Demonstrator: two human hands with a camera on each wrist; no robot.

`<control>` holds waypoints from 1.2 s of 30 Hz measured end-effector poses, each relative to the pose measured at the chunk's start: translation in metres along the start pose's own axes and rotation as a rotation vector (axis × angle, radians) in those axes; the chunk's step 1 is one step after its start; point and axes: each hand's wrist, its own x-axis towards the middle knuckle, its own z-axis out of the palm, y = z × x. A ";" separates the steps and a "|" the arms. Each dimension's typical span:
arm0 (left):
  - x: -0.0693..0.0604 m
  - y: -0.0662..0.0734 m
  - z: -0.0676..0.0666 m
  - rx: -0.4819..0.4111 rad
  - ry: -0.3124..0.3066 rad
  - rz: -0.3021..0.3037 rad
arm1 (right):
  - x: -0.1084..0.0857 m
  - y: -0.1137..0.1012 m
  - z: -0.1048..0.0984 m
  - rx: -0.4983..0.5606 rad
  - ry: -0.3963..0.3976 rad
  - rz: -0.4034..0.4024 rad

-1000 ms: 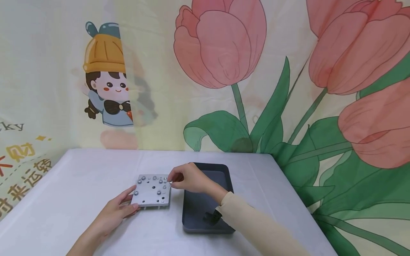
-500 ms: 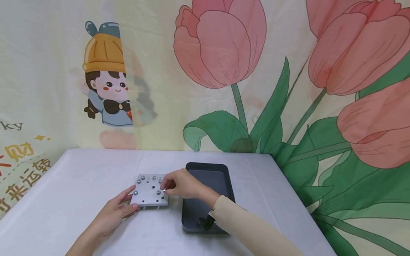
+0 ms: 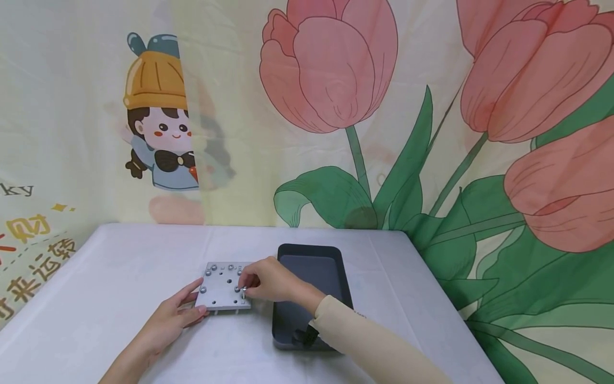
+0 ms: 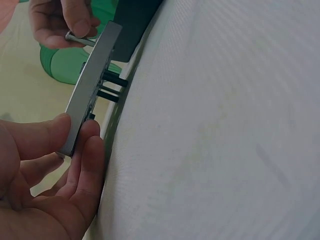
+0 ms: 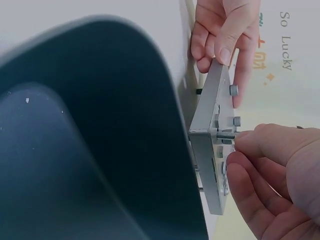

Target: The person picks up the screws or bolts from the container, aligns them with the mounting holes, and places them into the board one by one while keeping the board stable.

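A square silver metal plate (image 3: 218,294) with holes and several socket-head bolts is in the head view, left of the middle of the table. My left hand (image 3: 174,316) grips its left edge, thumb on top and fingers beneath. My right hand (image 3: 275,281) pinches a bolt (image 5: 226,135) over the plate's near right corner. In the right wrist view, the threaded end points down at a hole there; whether it has entered, I cannot tell. Bolt shanks (image 4: 114,78) stick out below the plate in the left wrist view, and the plate is raised off the cloth.
Right of the plate lies a dark shallow tray (image 3: 314,248), partly under my right forearm. A white cloth (image 3: 144,256) covers the table. A printed curtain (image 3: 240,106) with tulips and a cartoon figure hangs behind.
My right hand has moved with the bolt from the plate's far right edge, left and toward me, to the near right corner. My left hand has kept its grip on the plate.
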 end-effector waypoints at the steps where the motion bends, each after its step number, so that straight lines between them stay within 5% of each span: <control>1: 0.000 0.000 0.000 0.000 0.000 0.000 | 0.000 0.000 0.000 -0.007 -0.003 -0.002; 27: 0.001 0.000 -0.001 0.025 0.013 -0.018 | -0.001 0.002 0.001 0.016 -0.072 0.016; 36: 0.002 -0.001 0.000 -0.002 0.005 -0.002 | -0.006 0.005 -0.027 -0.003 -0.033 0.046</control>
